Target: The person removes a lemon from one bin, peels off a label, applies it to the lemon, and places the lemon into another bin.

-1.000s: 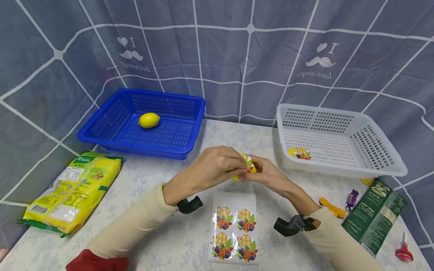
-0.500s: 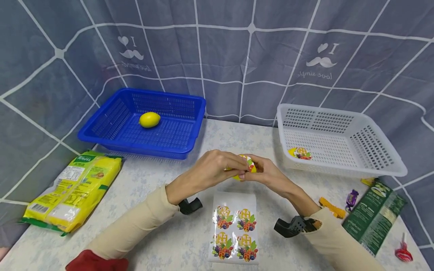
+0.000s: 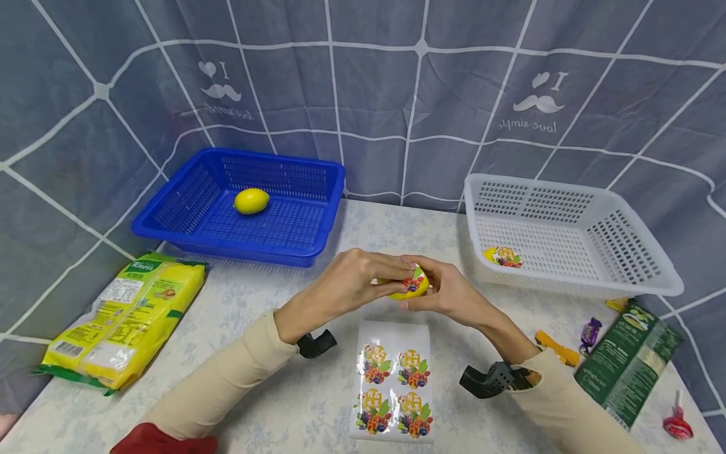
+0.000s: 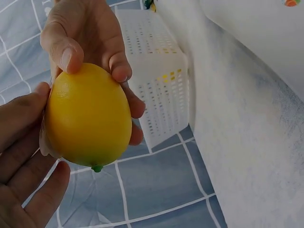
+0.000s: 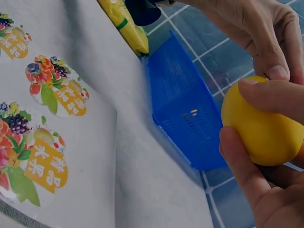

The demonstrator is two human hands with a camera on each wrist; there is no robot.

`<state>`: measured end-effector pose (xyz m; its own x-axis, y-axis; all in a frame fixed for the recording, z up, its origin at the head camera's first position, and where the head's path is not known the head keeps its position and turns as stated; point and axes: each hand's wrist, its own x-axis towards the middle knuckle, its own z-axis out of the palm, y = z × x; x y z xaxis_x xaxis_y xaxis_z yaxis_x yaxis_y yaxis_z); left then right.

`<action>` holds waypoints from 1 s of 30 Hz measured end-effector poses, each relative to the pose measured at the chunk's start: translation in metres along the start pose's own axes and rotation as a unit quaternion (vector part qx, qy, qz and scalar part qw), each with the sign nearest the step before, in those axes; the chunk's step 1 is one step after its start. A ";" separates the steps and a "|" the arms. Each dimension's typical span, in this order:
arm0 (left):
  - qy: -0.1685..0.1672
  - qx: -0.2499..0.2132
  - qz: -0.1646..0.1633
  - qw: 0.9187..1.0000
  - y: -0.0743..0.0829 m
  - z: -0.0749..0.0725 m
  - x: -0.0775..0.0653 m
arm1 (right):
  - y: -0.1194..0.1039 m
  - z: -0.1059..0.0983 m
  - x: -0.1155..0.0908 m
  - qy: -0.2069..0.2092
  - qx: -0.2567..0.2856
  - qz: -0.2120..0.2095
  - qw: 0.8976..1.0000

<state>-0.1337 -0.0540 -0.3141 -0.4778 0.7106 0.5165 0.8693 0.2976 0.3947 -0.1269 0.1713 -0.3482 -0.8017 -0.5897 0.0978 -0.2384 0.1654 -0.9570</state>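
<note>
In the head view, a yellow lemon with a fruit-print sticker on its side is held between both hands above the table. My right hand grips it, thumb and fingers around its sides, as the left wrist view also shows on the lemon. My left hand lies against the sticker side, its fairly straight fingers pressing there. In the left wrist view a clear sticker edge stands out from the lemon near my left fingers. Below the hands lies a sheet of fruit stickers.
A blue basket with another lemon stands back left. The white basket, back right, holds a stickered yellow fruit. A yellow packet lies left; a green packet, wrapped candies and a red lollipop lie right.
My left fingers have straightened and spread over the sticker, so more of the print shows. My right thumb has shifted slightly down the lemon. Baskets and sheet stay in place.
</note>
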 end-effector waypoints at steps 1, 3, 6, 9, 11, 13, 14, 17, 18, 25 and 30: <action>0.001 -0.003 -0.001 1.000 0.000 0.000 0.000 | -0.001 0.000 0.000 0.002 -0.006 0.000 1.000; 0.002 -0.008 -0.003 1.000 0.001 -0.002 0.000 | -0.003 0.000 0.000 0.007 -0.020 -0.003 1.000; 0.003 -0.021 -0.007 1.000 0.001 -0.005 0.002 | -0.008 -0.001 -0.001 0.017 -0.037 0.002 0.999; 0.002 -0.038 -0.005 0.999 0.000 -0.007 0.004 | -0.013 -0.001 -0.002 0.024 -0.050 0.006 0.998; 0.001 -0.050 -0.005 0.999 -0.002 -0.008 0.004 | -0.016 -0.002 -0.002 0.026 -0.053 0.009 0.998; 0.000 -0.062 -0.007 0.998 -0.004 -0.009 0.005 | -0.019 -0.002 -0.003 0.027 -0.057 0.012 0.998; 0.001 -0.069 -0.009 0.998 -0.005 -0.009 0.005 | -0.020 -0.002 -0.003 0.027 -0.057 0.013 0.998; 0.000 -0.091 -0.019 0.996 -0.008 -0.008 0.006 | -0.023 -0.003 -0.004 0.031 -0.064 0.022 0.997; -0.001 -0.101 -0.023 0.995 -0.009 -0.008 0.006 | -0.023 -0.004 -0.004 0.034 -0.071 0.025 0.997; -0.014 -0.155 -0.033 0.987 -0.015 -0.003 0.007 | -0.024 -0.008 -0.006 0.057 -0.097 0.046 0.993; -0.004 -0.144 -0.013 0.989 -0.016 0.000 0.011 | -0.022 -0.013 -0.009 0.050 -0.089 0.051 0.993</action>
<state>-0.1531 -0.0510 -0.3143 -0.4977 0.7104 0.4976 0.7839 0.1229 0.6086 -0.1221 0.1833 -0.3244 -0.8751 -0.4823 0.0384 -0.2394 0.3626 -0.9007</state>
